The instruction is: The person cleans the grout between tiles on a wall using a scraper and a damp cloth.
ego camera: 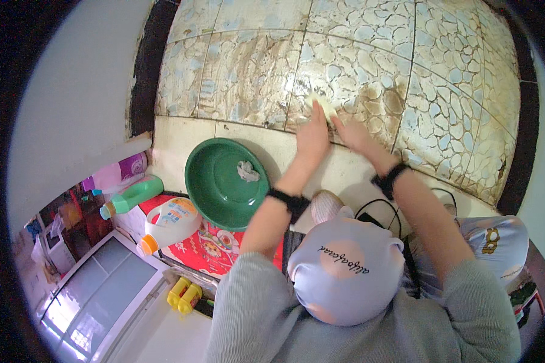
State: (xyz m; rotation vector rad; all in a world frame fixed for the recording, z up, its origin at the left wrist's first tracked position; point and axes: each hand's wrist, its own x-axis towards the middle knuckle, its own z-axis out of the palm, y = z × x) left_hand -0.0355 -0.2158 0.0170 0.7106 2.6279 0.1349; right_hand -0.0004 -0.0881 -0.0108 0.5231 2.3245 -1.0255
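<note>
A pale yellow cloth or sponge (pixel 323 107) lies against the wet, dirt-streaked pebble-patterned floor tiles (pixel 354 68). My left hand (pixel 314 136) presses on it with fingers stretched forward over its near side. My right hand (pixel 353 135) meets the cloth's right edge with its fingertips, close beside the left; the exact grip there is blurred. Black bands circle both wrists. To the left of my arms stands a green plastic basin (pixel 218 190), with a crumpled greyish-white rag (pixel 248 171) inside on its right side.
Left of the basin lie a white jug with an orange cap (pixel 172 220), a green bottle (pixel 136 195) and a purple-pink package (pixel 122 172). A red patterned mat (pixel 218 247) extends under the basin. Black cable (pixel 381 203) runs by my knees. Dark skirting (pixel 522 131) borders the tiles.
</note>
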